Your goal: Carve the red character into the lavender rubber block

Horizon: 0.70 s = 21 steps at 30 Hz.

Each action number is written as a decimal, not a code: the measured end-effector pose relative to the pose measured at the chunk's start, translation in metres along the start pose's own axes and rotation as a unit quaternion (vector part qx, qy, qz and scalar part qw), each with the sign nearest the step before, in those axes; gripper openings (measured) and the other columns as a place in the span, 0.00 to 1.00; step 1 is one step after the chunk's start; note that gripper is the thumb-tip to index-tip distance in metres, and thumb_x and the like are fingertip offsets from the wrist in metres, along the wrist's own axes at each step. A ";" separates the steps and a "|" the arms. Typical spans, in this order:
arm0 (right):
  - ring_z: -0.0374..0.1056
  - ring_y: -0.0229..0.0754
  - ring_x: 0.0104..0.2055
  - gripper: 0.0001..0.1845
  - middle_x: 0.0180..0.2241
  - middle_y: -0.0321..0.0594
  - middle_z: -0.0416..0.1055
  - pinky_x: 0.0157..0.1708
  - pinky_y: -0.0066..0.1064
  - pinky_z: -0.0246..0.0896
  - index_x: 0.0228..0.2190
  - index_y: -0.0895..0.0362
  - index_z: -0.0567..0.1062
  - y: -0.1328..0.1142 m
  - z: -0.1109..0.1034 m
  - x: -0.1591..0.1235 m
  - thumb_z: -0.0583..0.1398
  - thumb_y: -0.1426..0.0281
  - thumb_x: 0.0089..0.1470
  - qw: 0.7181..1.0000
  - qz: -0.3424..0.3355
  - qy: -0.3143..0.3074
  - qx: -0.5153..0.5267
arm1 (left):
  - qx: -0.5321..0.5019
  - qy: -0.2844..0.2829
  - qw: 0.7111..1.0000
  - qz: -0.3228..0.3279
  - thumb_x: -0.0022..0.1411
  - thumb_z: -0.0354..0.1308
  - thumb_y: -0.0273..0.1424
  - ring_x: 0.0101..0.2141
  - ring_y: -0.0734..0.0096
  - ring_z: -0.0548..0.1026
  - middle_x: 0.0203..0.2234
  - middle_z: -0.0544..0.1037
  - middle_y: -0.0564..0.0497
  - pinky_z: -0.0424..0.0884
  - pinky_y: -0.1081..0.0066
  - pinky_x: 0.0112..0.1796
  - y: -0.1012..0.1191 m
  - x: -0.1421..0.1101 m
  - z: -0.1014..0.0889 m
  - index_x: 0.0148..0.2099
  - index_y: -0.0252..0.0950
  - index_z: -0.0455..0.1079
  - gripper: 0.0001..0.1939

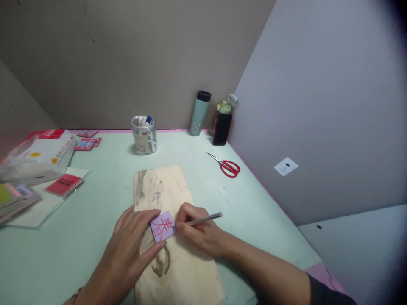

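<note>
A small light-purple block [163,227] with a red character drawn on it lies on a wooden board [165,178]. My left hand [135,243] grips it by its left side, fingers along the upper edge and thumb along the lower. In my right hand [199,228] is a slim silver pen-like tool [208,218], held as one holds a pen. Its rear end points right, and its working tip is hidden by my fingers at the block's right edge, so I cannot tell whether it touches.
Red-handled scissors [229,167] lie beyond the board. Behind stand a clear jar [144,135] of tools, a teal tumbler [200,113], a green bottle [224,106] and a phone [221,129]. Plastic bags [47,154], red carved pieces [86,144] and a red packet [63,184] occupy the left.
</note>
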State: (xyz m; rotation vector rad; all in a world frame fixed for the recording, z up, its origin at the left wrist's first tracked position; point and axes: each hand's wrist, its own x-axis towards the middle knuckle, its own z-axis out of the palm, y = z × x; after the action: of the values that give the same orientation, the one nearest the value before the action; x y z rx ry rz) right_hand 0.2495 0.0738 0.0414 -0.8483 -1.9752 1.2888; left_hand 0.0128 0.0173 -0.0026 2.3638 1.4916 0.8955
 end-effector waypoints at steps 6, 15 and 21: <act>0.54 0.37 0.27 0.13 0.25 0.31 0.60 0.28 0.30 0.49 0.28 0.53 0.61 -0.001 -0.001 0.000 0.58 0.64 0.62 1.000 0.000 -0.011 0.005 | -0.004 0.000 1.000 -0.002 0.71 0.59 0.45 0.53 0.56 0.75 0.53 0.77 0.49 0.53 0.49 0.65 0.002 0.002 0.000 0.64 0.44 0.60 0.24; 0.53 0.36 0.26 0.12 0.24 0.30 0.59 0.27 0.30 0.48 0.28 0.53 0.61 0.000 0.000 0.001 0.58 0.65 0.60 1.000 0.001 -0.009 0.010 | -0.002 -0.007 1.000 -0.008 0.71 0.59 0.44 0.53 0.55 0.75 0.53 0.77 0.49 0.53 0.48 0.64 0.002 0.001 -0.002 0.64 0.44 0.59 0.25; 0.54 0.36 0.26 0.11 0.24 0.30 0.59 0.27 0.30 0.48 0.28 0.53 0.61 -0.001 0.000 0.000 0.58 0.66 0.60 1.000 0.006 -0.009 0.002 | 0.009 -0.004 1.000 -0.017 0.70 0.60 0.44 0.53 0.53 0.74 0.52 0.77 0.49 0.57 0.48 0.61 0.005 0.000 -0.002 0.63 0.44 0.60 0.25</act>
State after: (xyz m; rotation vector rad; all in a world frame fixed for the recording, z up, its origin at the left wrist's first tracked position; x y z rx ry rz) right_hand 0.2494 0.0736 0.0427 -0.8506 -1.9834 1.3115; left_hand 0.0149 0.0149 0.0014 2.3452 1.5375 0.8678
